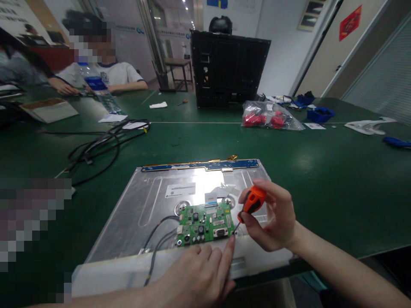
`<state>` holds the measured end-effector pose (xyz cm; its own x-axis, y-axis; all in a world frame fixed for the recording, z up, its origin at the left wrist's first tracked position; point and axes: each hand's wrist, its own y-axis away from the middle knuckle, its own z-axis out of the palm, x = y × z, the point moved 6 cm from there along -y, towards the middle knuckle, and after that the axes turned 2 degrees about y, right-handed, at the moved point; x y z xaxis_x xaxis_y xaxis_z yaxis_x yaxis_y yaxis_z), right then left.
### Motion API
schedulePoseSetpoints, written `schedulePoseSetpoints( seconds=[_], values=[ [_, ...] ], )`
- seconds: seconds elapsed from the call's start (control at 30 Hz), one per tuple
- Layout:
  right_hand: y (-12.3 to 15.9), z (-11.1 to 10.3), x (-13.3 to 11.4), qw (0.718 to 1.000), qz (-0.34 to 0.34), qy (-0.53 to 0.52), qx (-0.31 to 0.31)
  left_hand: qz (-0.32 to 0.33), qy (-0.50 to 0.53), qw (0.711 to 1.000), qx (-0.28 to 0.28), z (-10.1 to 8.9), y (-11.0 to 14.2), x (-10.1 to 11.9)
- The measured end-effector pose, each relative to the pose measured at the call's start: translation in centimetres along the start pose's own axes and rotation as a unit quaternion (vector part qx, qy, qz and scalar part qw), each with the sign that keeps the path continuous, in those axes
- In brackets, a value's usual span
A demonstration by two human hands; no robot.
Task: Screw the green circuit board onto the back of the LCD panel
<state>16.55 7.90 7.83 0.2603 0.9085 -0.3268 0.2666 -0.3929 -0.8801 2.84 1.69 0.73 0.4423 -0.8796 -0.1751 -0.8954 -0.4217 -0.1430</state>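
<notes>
A silver metal monitor panel [144, 201] lies flat on the green table, back side up. A small green circuit board [204, 223] sits near its front edge, with grey wires running off to the left. My right hand [272, 218] is closed around an orange-handled screwdriver [252, 202], whose tip points down at the board's right corner. My left hand [195, 273] rests on the panel's front edge. Its fingers are loosely curled and the index finger reaches toward that same corner, holding nothing.
Black cables [102, 145] coil at the left. A black monitor housing [229, 68] stands upright at the back. Beside it lies a plastic bag of red parts [268, 117]. Blue items [319, 113] and white pieces [366, 125] lie far right. A person [105, 72] sits behind a water bottle [98, 87].
</notes>
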Motion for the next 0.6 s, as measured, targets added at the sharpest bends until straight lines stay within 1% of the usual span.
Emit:
schedulePoseSetpoints(
  seconds=[0.2, 0.33, 0.47, 0.6],
  values=[
    [-0.71, 0.24, -0.03, 0.999, 0.0, -0.021, -0.026, 0.005, 0.005, 1.0, 0.01, -0.18, 0.01, 0.24],
    [-0.55, 0.25, 0.18, 1.0, 0.011, 0.005, -0.011, -0.001, 0.014, 1.0, 0.001, -0.03, 0.0, 0.13],
    [-0.23, 0.29, 0.45, 0.999, 0.035, 0.02, -0.012, -0.002, 0.01, 1.0, 0.001, 0.12, 0.0, 0.06],
    [-0.45, 0.21, -0.04, 0.999, 0.015, 0.02, -0.021, -0.006, 0.008, 1.0, 0.016, -0.17, 0.06, 0.1]
  ],
)
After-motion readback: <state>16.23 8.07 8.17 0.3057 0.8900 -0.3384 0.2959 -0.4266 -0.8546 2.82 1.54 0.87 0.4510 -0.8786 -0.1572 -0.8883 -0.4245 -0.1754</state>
